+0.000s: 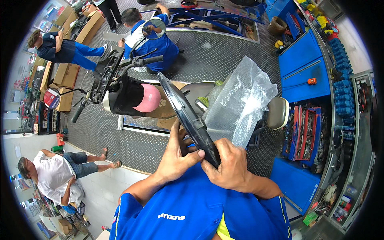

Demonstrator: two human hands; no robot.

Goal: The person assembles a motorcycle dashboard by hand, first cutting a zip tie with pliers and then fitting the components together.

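Both hands hold up a long black plastic scooter panel (pixel 187 114), glossy along one side and seen nearly edge-on. My left hand (pixel 179 154) grips its left face near the lower end, thumb along the edge and the other fingers partly behind it. With thumb and bent fingers, my right hand (pixel 228 163) pinches the bottom end. Beyond the panel stands a scooter (pixel 120 94) with its front cover off, leaving the dark inner frame exposed around the handlebar. A crumpled sheet of bubble wrap (pixel 244 100) lies over its seat, close past my right hand.
A pink and black helmet (pixel 148 98) rests on the scooter. At the far side, a co-worker in blue and white (pixel 152 46) crouches by a blue lift (pixel 208 18). Two people are at the left. Blue cabinets (pixel 306 72) and a red tool tray (pixel 305 134) line the right.
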